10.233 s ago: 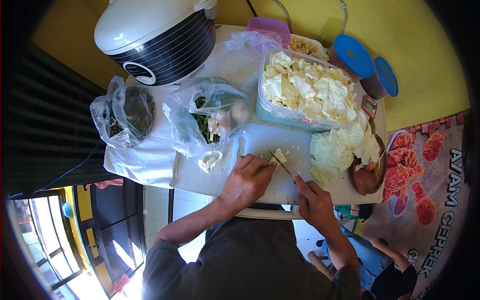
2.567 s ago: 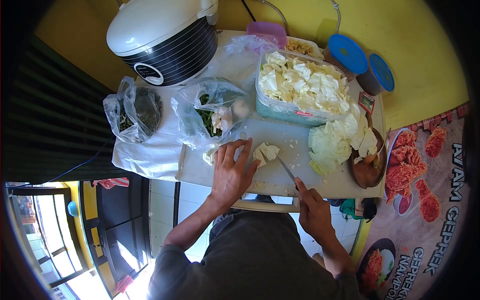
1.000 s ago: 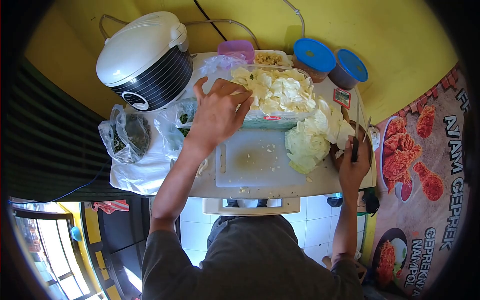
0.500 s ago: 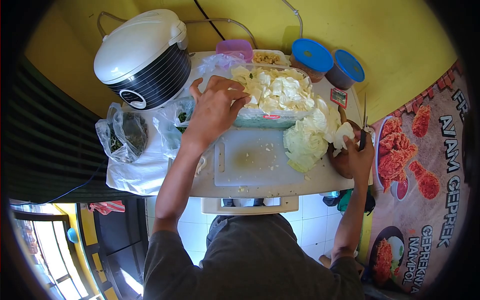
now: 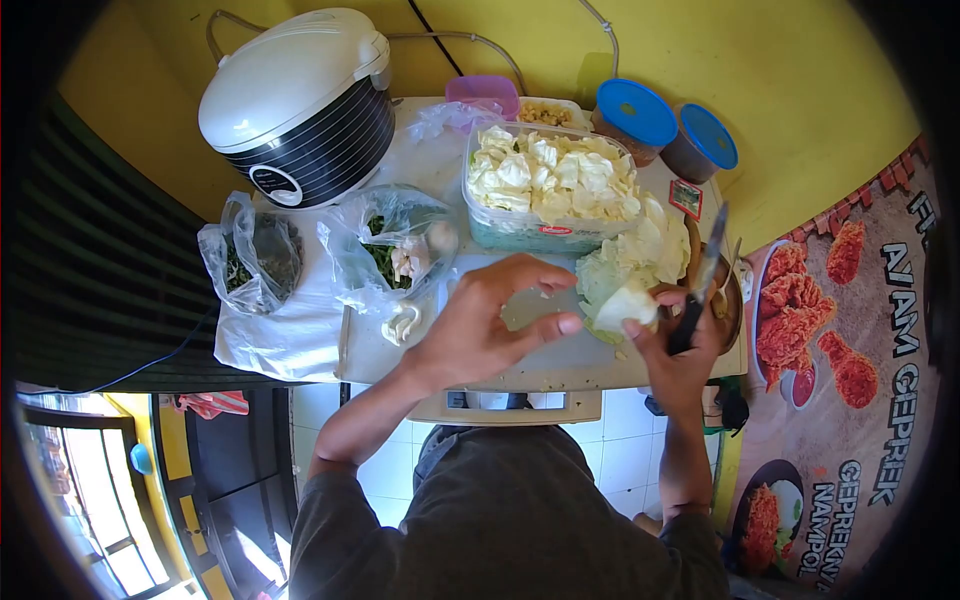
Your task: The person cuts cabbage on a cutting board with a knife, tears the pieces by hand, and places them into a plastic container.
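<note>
My right hand (image 5: 684,350) grips a knife (image 5: 703,290) with its blade pointing up and also pinches a pale piece of cabbage (image 5: 628,308). My left hand (image 5: 490,325) is over the white cutting board (image 5: 462,275), fingers and thumb apart with nothing held between them. Behind the board stands a clear container (image 5: 545,232) heaped with cut cabbage (image 5: 560,175). Loose cabbage leaves (image 5: 640,245) lie at the container's right front corner, just beyond the piece in my right hand. A brown bowl (image 5: 735,315) is partly hidden behind my right hand.
A rice cooker (image 5: 300,110) stands at the back left. Plastic bags with greens (image 5: 262,255) and with garlic (image 5: 405,250) lie in front of it. Two blue-lidded tubs (image 5: 636,112) (image 5: 708,138), a purple container (image 5: 483,92) and a small tray (image 5: 550,113) line the back.
My left hand has come down from the container's left edge to above the cutting board. My right hand has moved left and slightly down with the knife and the cabbage piece.
</note>
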A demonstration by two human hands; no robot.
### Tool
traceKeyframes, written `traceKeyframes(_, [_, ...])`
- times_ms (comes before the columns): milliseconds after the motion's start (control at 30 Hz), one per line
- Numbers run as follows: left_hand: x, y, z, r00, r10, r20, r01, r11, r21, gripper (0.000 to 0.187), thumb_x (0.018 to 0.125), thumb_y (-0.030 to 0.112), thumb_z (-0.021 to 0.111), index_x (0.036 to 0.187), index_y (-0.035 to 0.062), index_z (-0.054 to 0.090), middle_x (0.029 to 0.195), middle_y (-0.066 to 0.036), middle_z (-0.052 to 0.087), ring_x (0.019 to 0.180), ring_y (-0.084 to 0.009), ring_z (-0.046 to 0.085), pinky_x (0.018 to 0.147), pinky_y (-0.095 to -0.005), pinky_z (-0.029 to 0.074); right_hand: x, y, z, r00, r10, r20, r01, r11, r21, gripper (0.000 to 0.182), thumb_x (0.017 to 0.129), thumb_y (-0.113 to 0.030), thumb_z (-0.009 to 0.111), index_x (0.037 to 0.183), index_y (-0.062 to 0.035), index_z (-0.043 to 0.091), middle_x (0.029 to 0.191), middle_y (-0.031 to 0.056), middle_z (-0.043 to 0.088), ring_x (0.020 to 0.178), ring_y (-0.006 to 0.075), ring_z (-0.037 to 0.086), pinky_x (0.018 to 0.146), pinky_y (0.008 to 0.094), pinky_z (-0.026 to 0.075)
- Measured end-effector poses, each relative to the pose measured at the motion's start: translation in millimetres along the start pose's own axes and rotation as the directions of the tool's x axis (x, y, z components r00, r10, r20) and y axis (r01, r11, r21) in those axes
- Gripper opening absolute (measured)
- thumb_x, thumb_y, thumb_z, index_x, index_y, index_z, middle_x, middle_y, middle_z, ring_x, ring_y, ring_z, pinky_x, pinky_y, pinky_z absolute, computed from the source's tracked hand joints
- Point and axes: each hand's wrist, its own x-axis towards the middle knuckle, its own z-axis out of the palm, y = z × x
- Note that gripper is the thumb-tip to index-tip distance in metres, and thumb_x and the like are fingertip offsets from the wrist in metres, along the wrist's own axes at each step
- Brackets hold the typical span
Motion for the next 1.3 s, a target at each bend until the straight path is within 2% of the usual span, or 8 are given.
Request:
traceKeyframes(167, [-23.2,-19.2,25.7,0.984,-0.179,0.022,0.18,0.971,-0.156,0.035,0.095,0.022,0.08,0.119,-0.0021,0.071,0.107,-0.016,0.074,0.1,-0.02,0.071,0.089,-0.0344,0.055,-4.0,13.1,38.6,0.898,-0.375,0.23,0.394,0.918,-0.042,0.047,0.08,0.004,0.085,0.118,-0.0003,0.058,0.119,0.0108,0.066,0.059,-0.0008,0.046,0.054,0.0202,0.037])
traceKeyframes(333, [-40.4,-24.6,27.6,0.944,-0.329,0.017,0.289,0.802,-0.523,0.027,0.103,0.013,0.069,0.126,-0.002,0.068,0.111,-0.006,0.073,0.104,-0.0087,0.065,0.09,-0.0264,0.052,-9.7,-12.0,38.1,0.944,0.134,0.302,-0.133,0.991,-0.025,0.04,0.087,-0.007,0.083,0.122,0.0025,0.065,0.091,0.003,0.064,0.055,0.0023,0.042,0.054,0.0245,0.035])
traceKeyframes(500, [-50.5,-34.0,28.7,0.92,-0.392,0.018,0.346,0.789,-0.508,0.027,0.104,0.01,0.067,0.128,-0.0022,0.066,0.111,-0.003,0.072,0.101,-0.0054,0.062,0.089,-0.0256,0.052,-6.3,-1.4,44.9,0.927,0.06,0.371,-0.051,0.998,-0.034,0.028,0.093,-0.017,0.08,0.112,0.0026,0.072,0.062,-0.0075,0.046,0.058,0.0027,0.038,0.054,0.0249,0.032])
traceKeyframes(800, [-59.9,-41.0,14.7,0.813,-0.583,-0.013,0.464,0.66,-0.591,0.028,0.102,0.012,0.07,0.127,0.0016,0.062,0.103,-0.007,0.071,0.088,-0.0085,0.066,0.074,-0.0276,0.055,-4.9,39.6,65.0,0.885,0.135,0.446,-0.121,0.991,-0.059,0.035,0.095,-0.022,0.08,0.118,0.002,0.07,0.075,-0.0022,0.06,0.065,0.0048,0.045,0.059,0.0251,0.04])
traceKeyframes(900, [-66.7,-63.7,17.2,0.835,-0.523,-0.172,0.459,0.833,-0.307,0.021,0.101,0.011,0.071,0.12,0.0023,0.064,0.099,-0.011,0.071,0.084,-0.0139,0.069,0.068,-0.0304,0.056,-9.0,37.5,68.7,0.883,0.204,0.424,-0.143,0.975,-0.17,0.039,0.098,-0.018,0.073,0.131,0.0017,0.065,0.085,0.0051,0.064,0.069,0.0097,0.051,0.064,0.0279,0.045])
traceKeyframes(1000, [-65.3,-58.7,18.2,0.831,-0.474,-0.291,0.526,0.839,0.138,0.015,0.099,0.013,0.072,0.111,0.0032,0.069,0.097,-0.01,0.073,0.092,-0.0151,0.071,0.072,-0.03,0.057,-17.5,57.4,72.3,0.928,-0.121,0.352,0.181,0.973,-0.14,0.044,0.103,-0.013,0.064,0.143,0.0009,0.056,0.095,0.0143,0.066,0.072,0.0177,0.059,0.07,0.0341,0.05])
traceKeyframes(1100, [-66.1,-57.7,27.4,0.888,-0.258,-0.38,0.403,0.835,0.375,0.012,0.094,0.012,0.075,0.099,0.003,0.069,0.099,-0.016,0.072,0.079,-0.0328,0.068,0.068,-0.0428,0.055,-33.1,36.1,60.8,0.881,0.163,0.444,-0.031,0.956,-0.29,0.047,0.105,-0.008,0.056,0.151,-0.0013,0.048,0.101,0.0214,0.067,0.078,0.0296,0.067,0.078,0.0406,0.052])
traceKeyframes(1300, [-69.6,-69.8,28.8,0.908,-0.064,-0.414,0.301,0.787,0.539,0.01,0.09,0.009,0.077,0.097,0.0046,0.071,0.098,-0.012,0.071,0.09,-0.0348,0.064,0.081,-0.047,0.052,-54.3,22.1,60.5,0.853,0.11,0.511,0.106,0.921,-0.376,0.06,0.103,-0.002,0.054,0.16,-0.0057,0.037,0.097,0.021,0.064,0.079,0.0394,0.067,0.075,0.0469,0.055])
